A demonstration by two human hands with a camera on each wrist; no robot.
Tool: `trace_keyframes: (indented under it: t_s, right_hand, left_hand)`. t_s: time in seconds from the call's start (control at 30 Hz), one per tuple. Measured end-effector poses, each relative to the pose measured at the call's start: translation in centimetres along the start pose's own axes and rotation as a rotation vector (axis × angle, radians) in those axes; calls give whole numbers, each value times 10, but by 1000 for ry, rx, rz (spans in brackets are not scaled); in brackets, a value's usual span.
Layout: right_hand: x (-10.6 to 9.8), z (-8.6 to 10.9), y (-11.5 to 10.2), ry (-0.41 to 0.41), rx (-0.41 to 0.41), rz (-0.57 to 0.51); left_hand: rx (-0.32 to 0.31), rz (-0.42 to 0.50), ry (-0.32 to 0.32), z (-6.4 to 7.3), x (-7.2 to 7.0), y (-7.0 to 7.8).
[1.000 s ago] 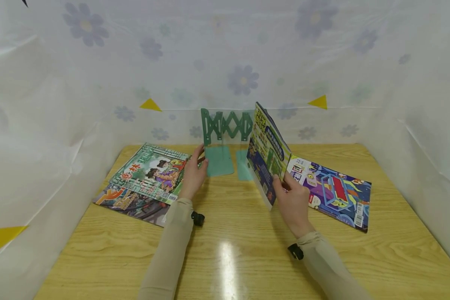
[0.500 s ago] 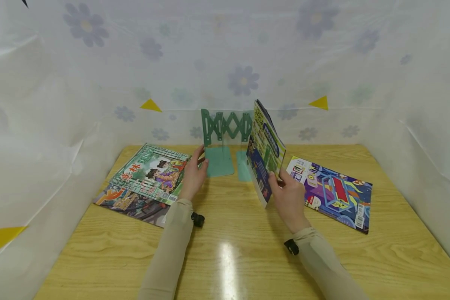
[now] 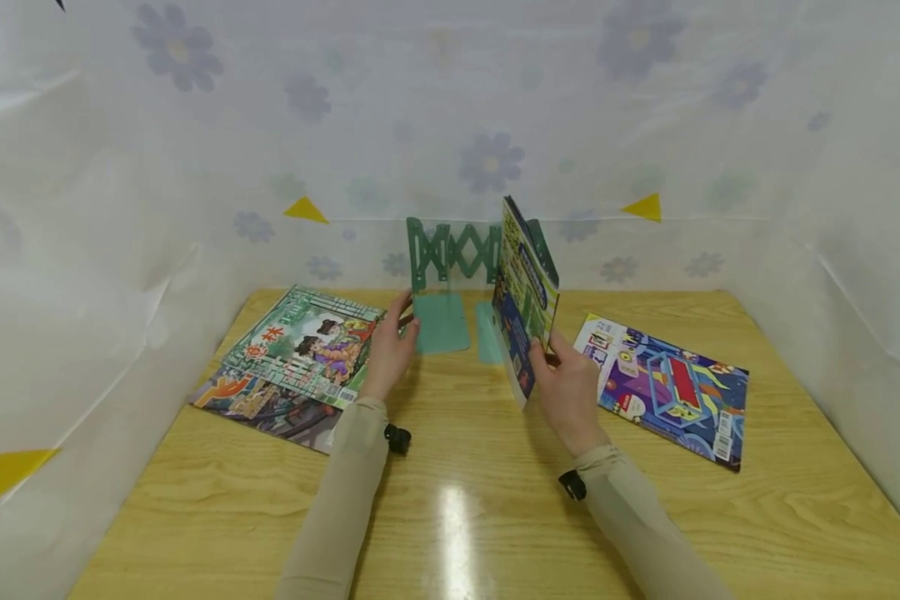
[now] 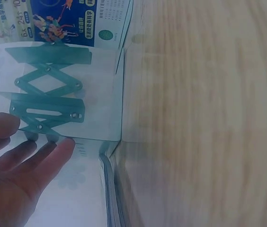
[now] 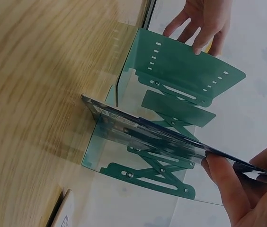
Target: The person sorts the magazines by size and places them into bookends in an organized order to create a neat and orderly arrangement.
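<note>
A green expandable bookend (image 3: 468,250) stands at the back middle of the table, its scissor-like slats stretched between upright end plates. My left hand (image 3: 390,350) rests its fingertips against the outside of the left end plate (image 5: 181,66), fingers mostly straight. In my right hand (image 3: 567,392) is a yellow and dark blue magazine (image 3: 523,308), pinched by its near edge with the thumb on the cover facing left. The magazine stands nearly upright in front of the bookend's right part, and its lower edge reaches close to the base plate (image 3: 489,333). It hides part of the right end plate.
Two overlapping magazines, a green one (image 3: 307,350) on a darker one (image 3: 270,412), lie flat at the left. A purple-blue magazine (image 3: 667,392) lies flat at the right. Behind the wooden table (image 3: 450,492) hangs a flower-patterned sheet (image 3: 390,92), with similar sheeting on both sides.
My right hand has moved left with the magazine, which has turned more edge-on and now shows more of the right end plate behind it. My left hand has stayed at the left plate.
</note>
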State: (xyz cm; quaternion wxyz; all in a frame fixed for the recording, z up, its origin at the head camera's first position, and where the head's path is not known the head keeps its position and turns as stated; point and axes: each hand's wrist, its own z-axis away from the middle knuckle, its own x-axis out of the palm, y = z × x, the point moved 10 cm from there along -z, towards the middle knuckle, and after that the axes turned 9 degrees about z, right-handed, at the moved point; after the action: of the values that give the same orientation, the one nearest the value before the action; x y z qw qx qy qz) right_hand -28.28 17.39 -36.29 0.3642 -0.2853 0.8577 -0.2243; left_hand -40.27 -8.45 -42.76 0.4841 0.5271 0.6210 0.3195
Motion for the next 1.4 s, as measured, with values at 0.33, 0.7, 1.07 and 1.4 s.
trace_keyframes:
  t_s: [0.33,0.7,1.07,1.4]
  right_hand:
    - [6,-4,-2,9,2,-9]
    - [15,-13,-9,12,-41,21]
    - [26,-17,-13,14,-56,64]
    - [35,-22,-16,41,-56,105]
  left_hand:
    - [1,-12,-10,-2,2,0]
    - [1,-5,0,-2,-1,0]
    - [-2,-15,-4,-1,-1,-1]
    - [-10,-16,-5,-1,0,1]
